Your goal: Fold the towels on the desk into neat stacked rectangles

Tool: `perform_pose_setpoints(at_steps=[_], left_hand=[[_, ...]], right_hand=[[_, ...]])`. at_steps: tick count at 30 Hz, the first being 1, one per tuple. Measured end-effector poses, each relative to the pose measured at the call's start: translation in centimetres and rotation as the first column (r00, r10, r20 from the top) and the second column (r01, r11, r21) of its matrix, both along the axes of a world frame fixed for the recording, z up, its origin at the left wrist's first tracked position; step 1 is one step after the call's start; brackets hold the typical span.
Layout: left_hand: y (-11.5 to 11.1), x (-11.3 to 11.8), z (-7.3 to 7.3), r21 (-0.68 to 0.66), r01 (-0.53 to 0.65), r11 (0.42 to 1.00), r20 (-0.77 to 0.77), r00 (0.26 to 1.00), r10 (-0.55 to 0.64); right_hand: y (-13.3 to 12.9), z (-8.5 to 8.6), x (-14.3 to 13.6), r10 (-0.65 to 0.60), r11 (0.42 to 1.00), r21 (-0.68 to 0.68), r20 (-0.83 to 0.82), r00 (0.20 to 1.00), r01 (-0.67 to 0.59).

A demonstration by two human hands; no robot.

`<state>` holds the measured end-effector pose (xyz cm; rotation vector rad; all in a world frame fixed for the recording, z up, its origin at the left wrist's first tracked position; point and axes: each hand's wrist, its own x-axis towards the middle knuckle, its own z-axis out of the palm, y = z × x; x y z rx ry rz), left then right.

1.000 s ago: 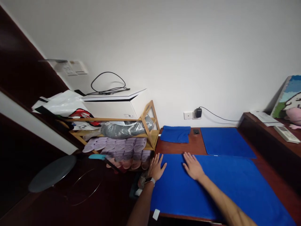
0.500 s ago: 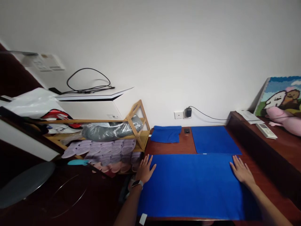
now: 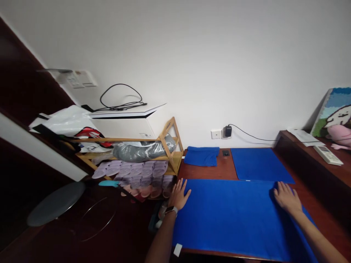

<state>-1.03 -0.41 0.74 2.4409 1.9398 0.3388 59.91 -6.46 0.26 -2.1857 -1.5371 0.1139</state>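
Observation:
A large blue cloth (image 3: 227, 215) that looks like a towel lies spread flat over the front of the reddish-brown table, a white tag (image 3: 177, 250) at its lower left corner. At its upper left corner is my left hand (image 3: 179, 196), fingers spread on the edge, a watch on the wrist. Near the upper right corner, my right hand (image 3: 287, 199) is held flat with fingers apart and casts a shadow on the fabric. Behind it lie a flat-folded blue cloth (image 3: 259, 164) and a smaller, loosely folded blue cloth (image 3: 201, 156).
Left of the table stands a wooden rack (image 3: 175, 146) with slippers (image 3: 142, 171), a plastic-wrapped grey bundle (image 3: 137, 152) and a white box (image 3: 126, 128). A plug (image 3: 228, 130) with a black cable sits in the wall. On the right ledge are a remote control (image 3: 328, 155) and a pink toy (image 3: 340, 135).
The view has turned left, so everything sits further right in it. My right hand has shifted slightly inward over the large cloth; my left hand stays at its corner.

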Motion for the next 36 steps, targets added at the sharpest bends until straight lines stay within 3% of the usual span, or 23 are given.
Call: perform_pose_setpoints(at_steps=[1, 4, 7, 9, 10, 12, 14, 18, 21, 24, 26, 31, 34, 36], left_hand=[[-0.1, 0.0, 0.0, -0.005, -0.001, 1.0, 0.004, 1.0, 0.001], [-0.2, 0.0, 0.0, -0.017, -0.006, 1.0, 0.017, 1.0, 0.006], [-0.2, -0.2, -0.2, -0.013, -0.005, 1.0, 0.025, 1.0, 0.006], [-0.1, -0.3, -0.5, 0.003, 0.001, 1.0, 0.027, 1.0, -0.001], [-0.1, -0.4, -0.6, 0.012, 0.004, 1.0, 0.026, 1.0, -0.004], [0.1, -0.5, -1.0, 0.032, 0.011, 0.999, 0.026, 1.0, -0.011], [0.2, -0.6, -1.2, 0.044, 0.012, 0.999, 0.028, 1.0, -0.014], [0.5, -0.6, -1.4, 0.05, 0.012, 0.999, 0.035, 0.999, -0.014], [0.7, -0.6, -1.4, 0.052, 0.014, 0.999, 0.028, 0.999, -0.016], [0.8, -0.7, -1.3, 0.054, 0.013, 0.998, 0.012, 1.0, -0.013], [0.8, -0.6, -1.3, 0.053, 0.011, 0.999, 0.003, 1.0, -0.012], [0.8, -0.4, -0.7, 0.028, 0.01, 1.0, -0.023, 1.0, -0.009], [0.7, -0.3, 0.5, -0.022, 0.006, 1.0, -0.027, 1.0, -0.006], [0.1, 0.0, 1.4, -0.01, 0.009, 1.0, -0.019, 1.0, -0.009]], right_hand=[[0.6, 1.3, -3.4, 0.04, 0.999, 0.014, 0.025, 0.999, -0.04], [2.2, 4.4, -16.2, 0.34, 0.939, -0.082, 0.077, 0.937, -0.334], [3.2, 5.5, -28.1, 0.569, 0.819, -0.124, 0.047, 0.821, -0.561], [3.5, 5.4, -32.7, 0.648, 0.748, -0.188, -0.002, 0.761, -0.637], [3.5, 5.1, -33.6, 0.662, 0.729, -0.214, -0.022, 0.749, -0.65], [3.3, 4.4, -32.5, 0.638, 0.741, -0.245, -0.037, 0.769, -0.626], [2.6, 3.6, -28.2, 0.569, 0.791, -0.253, -0.026, 0.822, -0.556], [0.0, 1.6, -13.5, 0.334, 0.912, -0.258, 0.014, 0.942, -0.32], [-1.8, 0.3, -2.8, 0.121, 0.955, -0.275, 0.023, 0.992, -0.11], [-2.7, -0.8, 3.2, 0.041, 0.965, -0.258, 0.018, 0.999, -0.034], [-2.9, -1.5, 4.5, 0.035, 0.972, -0.235, 0.022, 0.999, -0.029], [-2.5, -1.9, 4.7, 0.034, 0.985, -0.168, 0.012, 0.999, -0.031], [-2.4, -0.7, 3.9, 0.05, 0.983, -0.175, -0.004, 0.999, -0.05], [-2.4, 0.8, 1.4, 0.077, 0.986, -0.152, 0.015, 0.997, -0.074]])
